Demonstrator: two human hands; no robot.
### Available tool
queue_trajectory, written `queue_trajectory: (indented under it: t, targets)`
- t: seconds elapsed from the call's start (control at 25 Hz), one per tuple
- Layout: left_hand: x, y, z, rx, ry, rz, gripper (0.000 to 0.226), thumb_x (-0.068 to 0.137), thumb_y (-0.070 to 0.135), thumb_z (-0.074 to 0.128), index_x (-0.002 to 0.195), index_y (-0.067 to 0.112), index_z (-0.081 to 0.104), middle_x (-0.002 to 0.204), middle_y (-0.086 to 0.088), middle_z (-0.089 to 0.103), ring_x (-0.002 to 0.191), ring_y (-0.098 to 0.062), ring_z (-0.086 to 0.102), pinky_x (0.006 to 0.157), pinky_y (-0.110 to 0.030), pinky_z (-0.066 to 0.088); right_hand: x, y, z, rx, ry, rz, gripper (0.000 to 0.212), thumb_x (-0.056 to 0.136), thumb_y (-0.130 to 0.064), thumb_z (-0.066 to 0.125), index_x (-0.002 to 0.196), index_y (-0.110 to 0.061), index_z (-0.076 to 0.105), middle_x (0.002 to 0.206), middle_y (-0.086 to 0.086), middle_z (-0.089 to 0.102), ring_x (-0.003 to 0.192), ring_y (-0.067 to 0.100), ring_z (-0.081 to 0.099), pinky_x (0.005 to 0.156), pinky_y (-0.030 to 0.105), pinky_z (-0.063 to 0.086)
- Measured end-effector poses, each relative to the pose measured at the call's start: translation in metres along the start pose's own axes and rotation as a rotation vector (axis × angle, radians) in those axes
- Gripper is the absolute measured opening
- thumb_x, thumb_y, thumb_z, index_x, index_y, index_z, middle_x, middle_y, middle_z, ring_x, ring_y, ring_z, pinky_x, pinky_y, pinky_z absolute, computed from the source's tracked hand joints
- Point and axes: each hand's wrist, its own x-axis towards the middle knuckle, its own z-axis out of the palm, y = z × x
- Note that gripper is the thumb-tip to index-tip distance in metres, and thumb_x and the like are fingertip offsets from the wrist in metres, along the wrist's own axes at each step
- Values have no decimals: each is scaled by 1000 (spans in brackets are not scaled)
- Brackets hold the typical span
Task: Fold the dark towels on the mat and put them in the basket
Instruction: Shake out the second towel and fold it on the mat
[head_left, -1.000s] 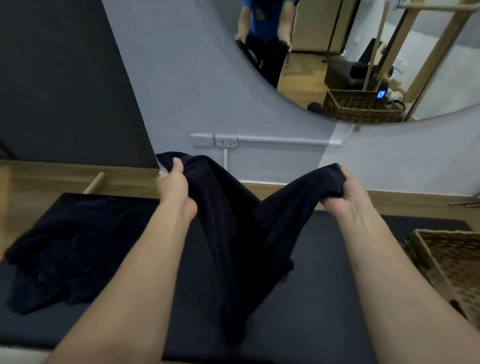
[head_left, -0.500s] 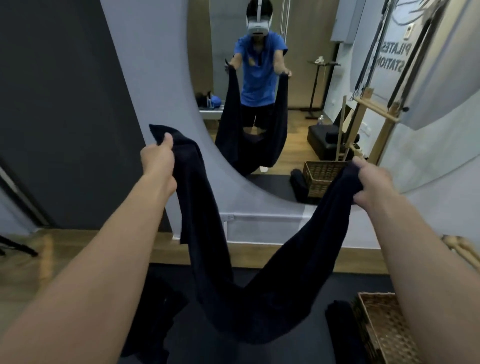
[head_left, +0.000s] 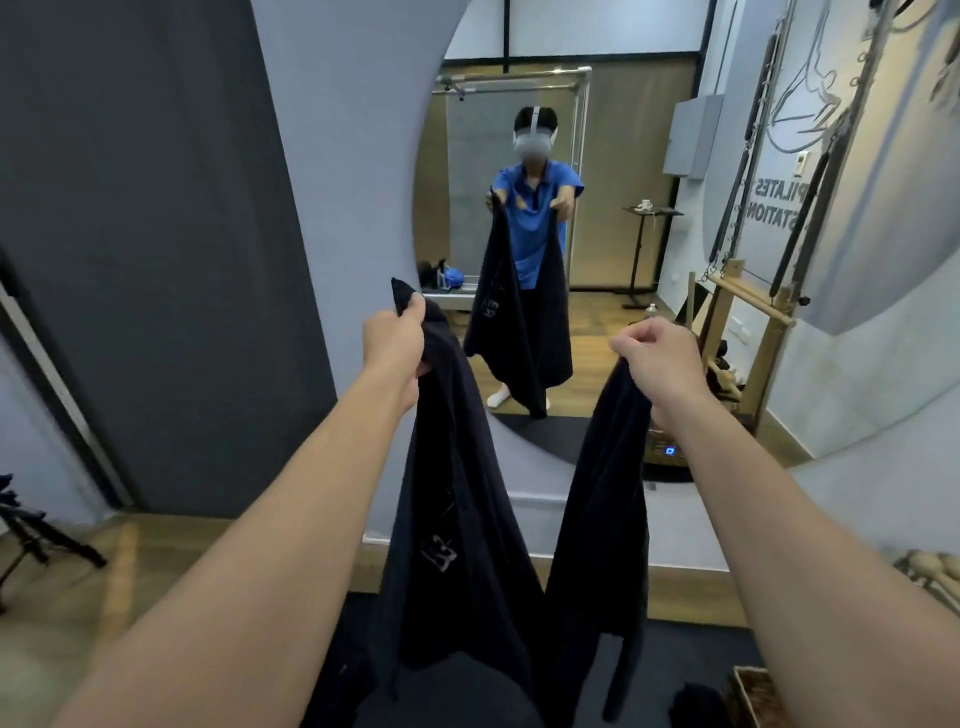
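Note:
I hold one dark towel (head_left: 457, 545) up in the air by its two top corners. My left hand (head_left: 395, 340) grips the left corner, and my right hand (head_left: 657, 356) grips the right corner. The towel hangs in two long drapes that meet low down, over the black mat (head_left: 467, 686). Pale lettering shows on the left drape. A corner of the woven basket (head_left: 753, 699) is visible at the bottom right, partly behind my right forearm. A dark bundle (head_left: 693, 704) lies beside it on the mat.
A large round mirror (head_left: 623, 156) on the grey wall ahead reflects a person holding the towel. Wooden floor runs between mat and wall. A tripod (head_left: 31, 540) stands at the left. Wooden clubs (head_left: 930, 569) lie at the right edge.
Both hands have lifted the towel from just above the mat to chest height and moved closer together. The view has tilted up, so the other towel pile on the left has left the frame.

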Motion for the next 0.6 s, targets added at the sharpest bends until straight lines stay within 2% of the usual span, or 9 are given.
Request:
queue_trajectory:
  t: [0.08, 0.16, 0.24, 0.32, 0.4, 0.52, 0.6]
  targets:
    - [-9, 7, 7, -10, -48, 35, 22, 102, 27, 53, 89, 10, 58, 97, -11, 64, 85, -22, 66, 75, -39, 60, -11, -11, 5, -119, -112, -167, 6, 91, -22, 68, 94, -17, 66, 89, -13, 59, 87, 4, 54, 71, 21, 38]
    - [-20, 12, 20, 19, -95, 82, 23, 102, 25, 53, 86, 8, 58, 90, -11, 63, 77, -19, 65, 66, -33, 60, -21, -20, 16, -191, -272, -310, 14, 85, -30, 74, 94, -20, 70, 90, -17, 62, 86, -4, 55, 70, 13, 37]
    - [-27, 11, 35, 64, -152, 122, 25, 102, 25, 53, 84, 8, 61, 88, -13, 65, 78, -22, 67, 68, -34, 60, -28, -26, 28, -165, -354, -345, 32, 77, -39, 80, 101, -19, 72, 90, -13, 67, 88, 1, 61, 73, 16, 45]
    - [-31, 6, 46, 156, -168, 164, 30, 100, 30, 54, 82, 9, 65, 89, -13, 69, 85, -27, 70, 74, -40, 59, -29, -33, 36, -164, -397, -338, 49, 71, -45, 83, 109, -18, 70, 96, -7, 69, 92, 9, 65, 80, 25, 53]
    - [-32, 0, 54, 317, -144, 213, 40, 97, 38, 55, 82, 3, 68, 87, -15, 71, 87, -29, 69, 80, -43, 56, -29, -39, 40, -272, -416, -374, 44, 71, -44, 82, 104, -19, 68, 95, -4, 69, 89, 12, 65, 78, 28, 54]
    - [-38, -6, 56, 425, -188, 330, 48, 97, 40, 53, 70, 1, 62, 74, -9, 64, 74, -23, 61, 70, -35, 48, -26, -47, 44, -587, -309, -568, 19, 88, -28, 67, 99, -13, 69, 92, 4, 69, 85, 21, 64, 75, 36, 52]
    - [-39, -11, 53, 407, -233, 402, 47, 100, 38, 50, 69, 6, 63, 72, -1, 58, 72, -14, 57, 68, -31, 44, -21, -50, 41, -579, -301, -610, 17, 95, -19, 55, 99, -11, 70, 92, 5, 69, 85, 22, 63, 75, 36, 49]
